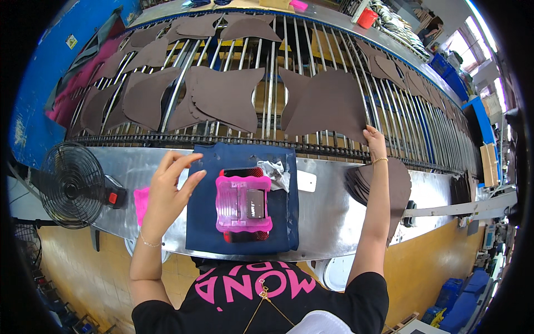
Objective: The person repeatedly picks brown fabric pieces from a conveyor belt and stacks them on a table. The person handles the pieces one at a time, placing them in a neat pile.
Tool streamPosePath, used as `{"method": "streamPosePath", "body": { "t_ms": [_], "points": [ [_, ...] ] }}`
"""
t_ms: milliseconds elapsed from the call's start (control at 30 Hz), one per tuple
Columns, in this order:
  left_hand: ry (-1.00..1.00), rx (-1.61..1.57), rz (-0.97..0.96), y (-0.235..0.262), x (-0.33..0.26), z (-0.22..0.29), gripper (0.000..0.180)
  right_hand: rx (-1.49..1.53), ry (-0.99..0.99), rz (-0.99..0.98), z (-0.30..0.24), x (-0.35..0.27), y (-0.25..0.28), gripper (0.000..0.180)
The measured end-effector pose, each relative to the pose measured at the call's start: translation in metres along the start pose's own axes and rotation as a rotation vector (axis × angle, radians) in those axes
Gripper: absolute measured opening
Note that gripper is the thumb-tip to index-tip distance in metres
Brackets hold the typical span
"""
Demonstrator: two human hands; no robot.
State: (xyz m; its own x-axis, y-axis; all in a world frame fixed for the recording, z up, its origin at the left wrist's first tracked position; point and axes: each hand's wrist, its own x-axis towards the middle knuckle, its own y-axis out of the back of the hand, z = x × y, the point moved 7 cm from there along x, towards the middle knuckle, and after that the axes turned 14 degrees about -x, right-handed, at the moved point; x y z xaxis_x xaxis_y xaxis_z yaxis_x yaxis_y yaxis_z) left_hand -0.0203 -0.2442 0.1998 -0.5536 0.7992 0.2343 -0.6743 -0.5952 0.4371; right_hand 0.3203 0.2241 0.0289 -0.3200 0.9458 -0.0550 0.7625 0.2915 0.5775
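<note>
Over the metal table, near its left half, my left hand (173, 183) is raised with thumb and fingers apart and nothing in them. At the conveyor's near edge, my right hand (375, 139) pinches the lower right corner of a large dark brown cut panel (336, 103). That panel lies on the metal rods of the conveyor (272, 100), overlapping another brown panel (292, 89). Between my arms, a navy folded cloth (200, 222) carries a pink scallop-edged plastic frame (227, 206) with a small dark block (256, 204) on it, above a red and black object (247, 236).
A stack of brown panels (397, 189) sits by my right forearm, overhanging the table edge. More panel stacks (228, 92) lie along the conveyor. A black fan (72, 183) stands at the left, near a pink cloth (142, 203). A white bar (461, 209) juts in from the right.
</note>
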Motion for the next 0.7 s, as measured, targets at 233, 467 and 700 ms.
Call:
{"method": "streamPosePath", "body": {
  "t_ms": [233, 467, 700],
  "points": [
    [0.065, 0.021, 0.038, 0.008, -0.006, -0.014, 0.031, -0.533, -0.013, 0.099, 0.018, 0.015, -0.007, 0.039],
    [0.052, -0.052, 0.008, -0.007, 0.003, -0.023, 0.032, -0.87, -0.206, 0.635, 0.017, -0.148, 0.115, 0.045],
    [-0.012, -0.147, -0.048, -0.021, 0.012, -0.026, 0.029, -0.894, -0.648, 0.581, 0.092, -0.273, 0.158, 0.061]
  ]
}}
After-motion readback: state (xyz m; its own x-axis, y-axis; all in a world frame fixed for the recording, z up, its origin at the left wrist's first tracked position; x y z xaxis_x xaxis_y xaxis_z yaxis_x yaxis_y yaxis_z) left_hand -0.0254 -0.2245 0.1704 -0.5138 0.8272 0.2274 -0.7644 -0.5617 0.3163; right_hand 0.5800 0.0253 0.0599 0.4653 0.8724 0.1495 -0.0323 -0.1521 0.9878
